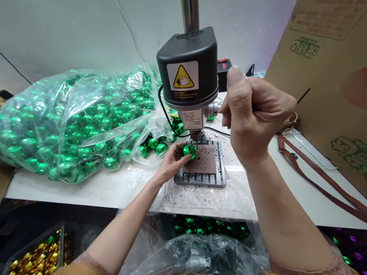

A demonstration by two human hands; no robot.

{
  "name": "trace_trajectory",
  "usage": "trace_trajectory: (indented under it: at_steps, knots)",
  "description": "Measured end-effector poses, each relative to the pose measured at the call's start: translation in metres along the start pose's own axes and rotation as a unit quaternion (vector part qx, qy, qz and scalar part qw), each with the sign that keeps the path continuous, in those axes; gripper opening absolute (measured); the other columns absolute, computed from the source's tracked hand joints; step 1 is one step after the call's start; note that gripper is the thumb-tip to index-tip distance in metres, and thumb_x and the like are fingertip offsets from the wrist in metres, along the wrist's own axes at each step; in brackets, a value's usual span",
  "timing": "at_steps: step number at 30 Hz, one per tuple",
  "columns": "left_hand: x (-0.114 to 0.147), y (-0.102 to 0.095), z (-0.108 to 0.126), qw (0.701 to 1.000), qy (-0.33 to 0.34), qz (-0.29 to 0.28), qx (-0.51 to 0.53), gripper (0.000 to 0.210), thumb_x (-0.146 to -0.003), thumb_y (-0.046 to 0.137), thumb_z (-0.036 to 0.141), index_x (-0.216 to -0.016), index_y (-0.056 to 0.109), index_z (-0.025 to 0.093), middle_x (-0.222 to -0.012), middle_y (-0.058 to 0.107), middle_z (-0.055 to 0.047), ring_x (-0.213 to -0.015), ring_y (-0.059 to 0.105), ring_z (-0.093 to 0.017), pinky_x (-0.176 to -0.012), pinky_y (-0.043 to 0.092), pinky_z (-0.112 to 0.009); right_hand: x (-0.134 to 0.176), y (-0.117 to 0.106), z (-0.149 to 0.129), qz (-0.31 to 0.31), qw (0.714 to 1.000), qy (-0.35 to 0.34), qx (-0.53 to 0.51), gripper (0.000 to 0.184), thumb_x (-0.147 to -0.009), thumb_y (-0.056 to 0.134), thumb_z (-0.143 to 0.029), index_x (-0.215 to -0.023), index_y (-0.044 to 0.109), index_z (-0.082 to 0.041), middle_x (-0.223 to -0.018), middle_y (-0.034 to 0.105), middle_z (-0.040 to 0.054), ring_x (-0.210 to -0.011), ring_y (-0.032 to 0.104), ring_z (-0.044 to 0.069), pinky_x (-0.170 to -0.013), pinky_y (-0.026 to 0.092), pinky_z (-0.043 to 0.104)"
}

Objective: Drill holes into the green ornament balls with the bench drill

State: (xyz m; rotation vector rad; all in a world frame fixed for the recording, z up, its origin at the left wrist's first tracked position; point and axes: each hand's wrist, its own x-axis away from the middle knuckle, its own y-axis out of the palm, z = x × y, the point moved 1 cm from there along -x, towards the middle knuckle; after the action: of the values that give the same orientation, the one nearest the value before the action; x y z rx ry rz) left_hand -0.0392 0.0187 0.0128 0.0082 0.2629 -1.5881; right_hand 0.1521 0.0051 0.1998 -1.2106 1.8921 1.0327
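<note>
My left hand pinches a shiny green faceted ball between thumb and fingers. The ball sits just below the chuck of a small bench drill press, over the left part of a brown square pad on the slotted metal base. Closed in a fist, my right hand is raised beside the drill head, around the drill press handle, which my fingers mostly hide. Dark chips are scattered over the pad and base.
A clear plastic bag full of green balls lies at left, with loose balls at its mouth. Cardboard and a brown strap are at right. Below the table edge are a bin of gold balls and plastic sheeting.
</note>
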Motion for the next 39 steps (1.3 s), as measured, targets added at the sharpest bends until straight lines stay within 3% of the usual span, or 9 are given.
trace_trajectory:
  at_steps: [13, 19, 22, 29, 33, 39]
  knots:
    - [0.000, 0.018, 0.011, 0.989, 0.047, -0.016, -0.141, 0.052, -0.077, 0.076, 0.037, -0.124, 0.064, 0.019, -0.102, 0.069, -0.006, -0.084, 0.063, -0.018, -0.072, 0.052, -0.030, 0.000, 0.000, 0.000, 0.000, 1.000, -0.007, -0.007, 0.049, -0.091, 0.060, -0.036, -0.047, 0.049, -0.018, -0.040, 0.041, -0.0079, -0.036, 0.036, 0.001, -0.043, 0.032, 0.021]
    - [0.003, 0.031, 0.011, 0.972, 0.102, 0.021, -0.209, 0.049, -0.078, 0.077, 0.034, -0.123, 0.064, 0.020, -0.113, 0.067, -0.009, -0.105, 0.063, -0.024, -0.092, 0.051, -0.038, -0.004, 0.002, 0.003, -0.010, 1.000, 0.005, -0.018, 0.047, -0.091, 0.060, -0.037, -0.049, 0.051, -0.019, -0.043, 0.043, -0.0072, -0.038, 0.037, 0.002, -0.047, 0.036, 0.023]
    - [0.006, 0.035, 0.010, 0.973, 0.089, 0.030, -0.209, 0.049, -0.078, 0.077, 0.033, -0.123, 0.063, 0.020, -0.117, 0.069, -0.009, -0.110, 0.063, -0.026, -0.097, 0.050, -0.042, -0.006, 0.003, 0.004, -0.015, 1.000, 0.010, -0.014, 0.047, -0.091, 0.059, -0.040, -0.049, 0.050, -0.019, -0.044, 0.043, -0.0062, -0.040, 0.038, 0.003, -0.048, 0.037, 0.024]
    - [0.010, 0.037, 0.007, 0.980, 0.071, 0.041, -0.180, 0.052, -0.075, 0.079, 0.033, -0.123, 0.062, 0.021, -0.118, 0.068, -0.009, -0.114, 0.062, -0.027, -0.099, 0.050, -0.042, 0.001, 0.001, 0.002, 0.010, 1.000, -0.021, -0.010, 0.044, -0.091, 0.060, -0.021, -0.048, 0.051, -0.018, -0.040, 0.040, -0.0081, -0.036, 0.034, 0.001, -0.043, 0.031, 0.023]
    - [0.010, 0.037, 0.006, 0.981, 0.073, 0.036, -0.175, 0.052, -0.076, 0.079, 0.033, -0.124, 0.062, 0.021, -0.119, 0.068, -0.010, -0.113, 0.062, -0.027, -0.100, 0.049, -0.043, 0.010, -0.002, 0.002, 0.005, 0.999, -0.030, -0.028, 0.044, -0.091, 0.059, -0.022, -0.048, 0.049, -0.018, -0.041, 0.039, -0.0078, -0.037, 0.032, 0.001, -0.042, 0.024, 0.025]
    - [0.009, 0.037, 0.004, 0.980, 0.083, 0.037, -0.178, 0.052, -0.076, 0.079, 0.034, -0.123, 0.062, 0.021, -0.117, 0.067, -0.009, -0.111, 0.062, -0.026, -0.099, 0.049, -0.042, 0.015, -0.006, 0.005, 0.000, 0.997, -0.076, 0.003, 0.046, -0.091, 0.057, -0.019, -0.046, 0.045, -0.018, -0.040, 0.040, -0.0074, -0.035, 0.033, 0.001, -0.040, 0.024, 0.026]
